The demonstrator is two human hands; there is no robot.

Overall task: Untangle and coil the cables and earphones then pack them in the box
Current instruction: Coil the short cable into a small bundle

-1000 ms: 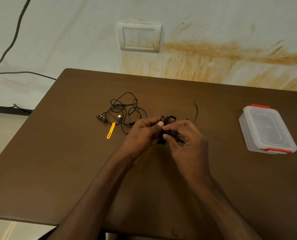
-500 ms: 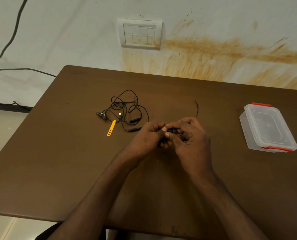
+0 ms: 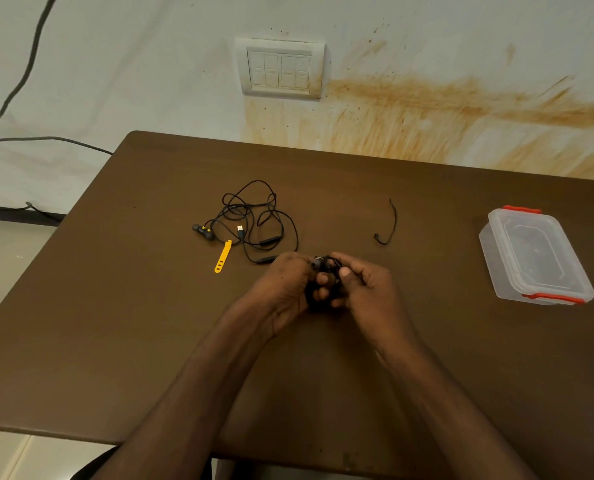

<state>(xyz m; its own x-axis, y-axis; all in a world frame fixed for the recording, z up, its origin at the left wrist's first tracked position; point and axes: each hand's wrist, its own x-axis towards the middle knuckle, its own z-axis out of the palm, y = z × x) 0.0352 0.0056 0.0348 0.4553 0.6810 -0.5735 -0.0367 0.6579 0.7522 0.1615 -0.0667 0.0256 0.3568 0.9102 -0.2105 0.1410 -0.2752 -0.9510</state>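
A coiled black cable bundle (image 3: 323, 271) is held between both hands above the middle of the brown table (image 3: 115, 306). My left hand (image 3: 285, 289) grips its left side with curled fingers. My right hand (image 3: 365, 289) pinches its right side, thumb on top. A tangled black cable with yellow-marked earphones (image 3: 254, 220) lies on the table behind and to the left of my hands. A yellow strap (image 3: 223, 256) lies beside that tangle. The clear plastic box (image 3: 534, 258) with red clips stands shut at the right.
A short black tie (image 3: 389, 223) lies loose on the table behind my right hand. A stained wall with a switch plate (image 3: 281, 69) runs along the table's far edge. The table's near edge is just in front of my body.
Both hands drew a little nearer and lower with the bundle, and my fingers shifted around it. The short black tie behind my right hand is fully uncovered now.
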